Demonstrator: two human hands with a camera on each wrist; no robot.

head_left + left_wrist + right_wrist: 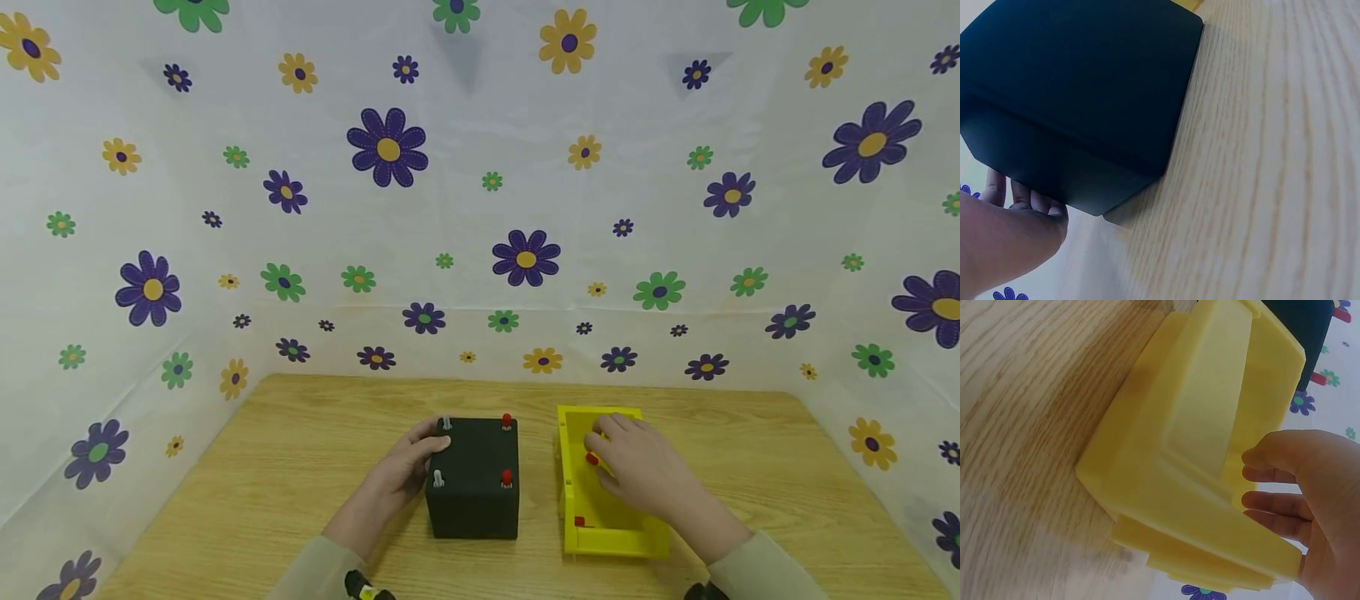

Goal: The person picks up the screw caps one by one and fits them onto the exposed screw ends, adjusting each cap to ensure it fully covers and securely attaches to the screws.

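Note:
My left hand (408, 467) grips a black box (474, 475) by its left side, thumb on the top face and other fingers around the far side. Four corners of the top carry metal toggle switches. Red caps (507, 477) cover the two right-hand ones, while the left pair (438, 478) show bare metal. Over a yellow bin (618, 543), my right hand (645, 462) reaches in with bent, spread fingers. A loose red cap (592, 458) shows right at its fingertips. Another red cap (580, 522) lies in the bin's near left corner.
Both the box and the bin stand on a wooden table (315, 442), with a narrow gap between them. White sheeting (465, 217) printed with flowers encloses the table at the back and sides.

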